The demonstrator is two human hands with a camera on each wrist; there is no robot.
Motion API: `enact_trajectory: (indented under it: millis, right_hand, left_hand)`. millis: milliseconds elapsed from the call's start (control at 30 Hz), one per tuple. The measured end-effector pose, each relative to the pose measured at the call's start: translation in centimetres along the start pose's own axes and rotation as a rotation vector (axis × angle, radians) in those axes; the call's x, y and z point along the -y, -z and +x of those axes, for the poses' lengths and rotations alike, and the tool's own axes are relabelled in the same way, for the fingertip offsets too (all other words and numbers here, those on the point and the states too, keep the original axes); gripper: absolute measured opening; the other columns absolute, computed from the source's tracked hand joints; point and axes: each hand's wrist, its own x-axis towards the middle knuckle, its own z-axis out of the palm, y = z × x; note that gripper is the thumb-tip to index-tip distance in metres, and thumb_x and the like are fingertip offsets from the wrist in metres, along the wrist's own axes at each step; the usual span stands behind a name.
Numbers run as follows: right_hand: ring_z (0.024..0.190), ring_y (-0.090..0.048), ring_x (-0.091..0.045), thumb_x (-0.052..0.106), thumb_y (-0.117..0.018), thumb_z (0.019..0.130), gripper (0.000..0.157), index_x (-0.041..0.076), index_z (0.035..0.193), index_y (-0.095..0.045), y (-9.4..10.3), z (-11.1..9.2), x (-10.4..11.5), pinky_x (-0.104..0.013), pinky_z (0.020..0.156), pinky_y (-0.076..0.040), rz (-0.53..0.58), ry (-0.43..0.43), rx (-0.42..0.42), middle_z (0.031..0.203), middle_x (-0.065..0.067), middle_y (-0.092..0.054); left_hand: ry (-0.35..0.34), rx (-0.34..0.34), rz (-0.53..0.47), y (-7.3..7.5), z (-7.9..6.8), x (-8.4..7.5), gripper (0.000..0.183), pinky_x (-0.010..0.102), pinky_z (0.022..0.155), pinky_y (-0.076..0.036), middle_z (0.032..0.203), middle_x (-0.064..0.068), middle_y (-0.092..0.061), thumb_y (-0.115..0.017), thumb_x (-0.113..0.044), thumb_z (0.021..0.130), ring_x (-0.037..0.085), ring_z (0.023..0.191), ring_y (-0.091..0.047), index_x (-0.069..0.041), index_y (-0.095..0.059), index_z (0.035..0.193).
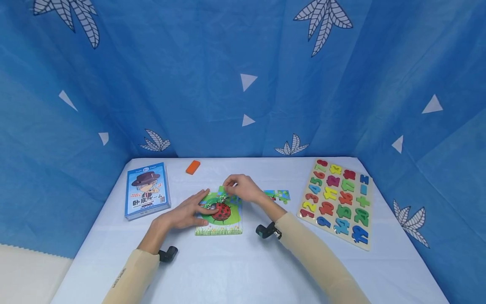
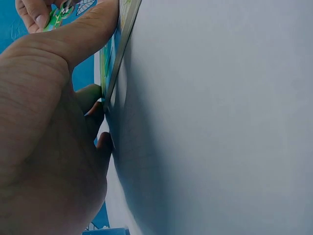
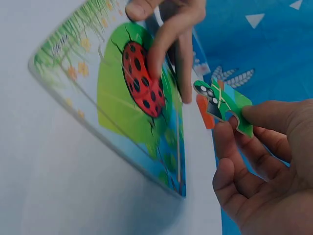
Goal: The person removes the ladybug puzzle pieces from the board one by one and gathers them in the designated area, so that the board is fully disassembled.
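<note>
Apparently a piece-fitting step: right hand (image 1: 244, 188) pinches a puzzle piece (image 3: 226, 104) by the far edge of the ladybug board (image 1: 219, 232); left hand (image 1: 185, 212), fingers spread, lies at its left side. Next move probably calls for alignment.

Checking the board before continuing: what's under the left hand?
Under the left hand are part of the ladybug board and white tabletop; whatever artwork it covers can't be seen.

beige sleeves (image 1: 319, 253), one dark-lettered, adjoin black wrist cameras (image 1: 169, 254).
</note>
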Motion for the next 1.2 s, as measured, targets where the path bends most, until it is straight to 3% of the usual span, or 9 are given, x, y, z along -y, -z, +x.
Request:
enact_trajectory:
  millis: [300, 467, 633, 967, 1200]
  right_hand:
    - [0.083, -0.072, -0.02, 0.024, -0.064, 0.099, 0.012, 0.017, 0.104, -0.071, 2.8, -0.7, -1.5, -0.032, 0.07, -0.054, -0.021, -0.06, -0.01, 0.092, 0.001, -0.069]
    - [0.084, -0.07, -0.024, 0.023, -0.064, 0.1, 0.011, 0.016, 0.103, -0.071, 4.4, -1.2, -2.7, -0.031, 0.066, -0.049, -0.052, -0.093, 0.051, 0.09, 0.0, -0.069]
    - [0.083, -0.069, -0.027, 0.02, -0.065, 0.098, 0.011, 0.013, 0.101, -0.072, 5.7, -1.6, -3.9, -0.032, 0.067, -0.051, -0.066, -0.15, 0.111, 0.089, -0.002, -0.07]
    - [0.076, -0.068, -0.02, 0.016, -0.069, 0.095, 0.007, 0.011, 0.095, -0.074, 6.4, -2.0, -4.9, -0.031, 0.067, -0.052, -0.107, -0.202, 0.129, 0.084, -0.003, -0.072]
    - [0.077, -0.059, -0.017, 0.016, -0.07, 0.093, 0.006, 0.014, 0.094, -0.075, 6.6, -1.7, -5.1, -0.031, 0.069, -0.048, -0.176, -0.213, 0.107, 0.088, 0.003, -0.071]
  left_hand:
    - [0.006, -0.004, -0.006, 0.0, -0.1, -0.1, 0.049, 0.066, 0.119, -0.012, 0.168, 0.017, -0.009, -0.074, -0.035, 0.091, 0.041, 0.154, -0.004, -0.032, -0.062, 0.139]
    - [-0.001, -0.01, 0.003, -0.1, 0.0, 0.0, 0.048, 0.064, 0.12, -0.012, 0.169, 0.016, -0.008, -0.074, -0.036, 0.091, 0.04, 0.154, -0.004, -0.032, -0.062, 0.138]
    - [-0.006, -0.016, 0.002, -0.2, -0.1, 0.0, 0.049, 0.065, 0.12, -0.012, 0.168, 0.017, -0.009, -0.074, -0.035, 0.091, 0.041, 0.154, -0.004, -0.031, -0.063, 0.138]
    - [-0.011, -0.014, 0.009, -0.1, -0.2, -0.1, 0.048, 0.064, 0.12, -0.011, 0.168, 0.016, -0.009, -0.074, -0.035, 0.091, 0.04, 0.154, -0.003, -0.03, -0.063, 0.138]
    - [-0.008, -0.017, 0.005, -0.1, -0.2, -0.2, 0.048, 0.065, 0.12, -0.011, 0.169, 0.016, -0.009, -0.074, -0.035, 0.091, 0.041, 0.154, -0.003, -0.029, -0.064, 0.137]
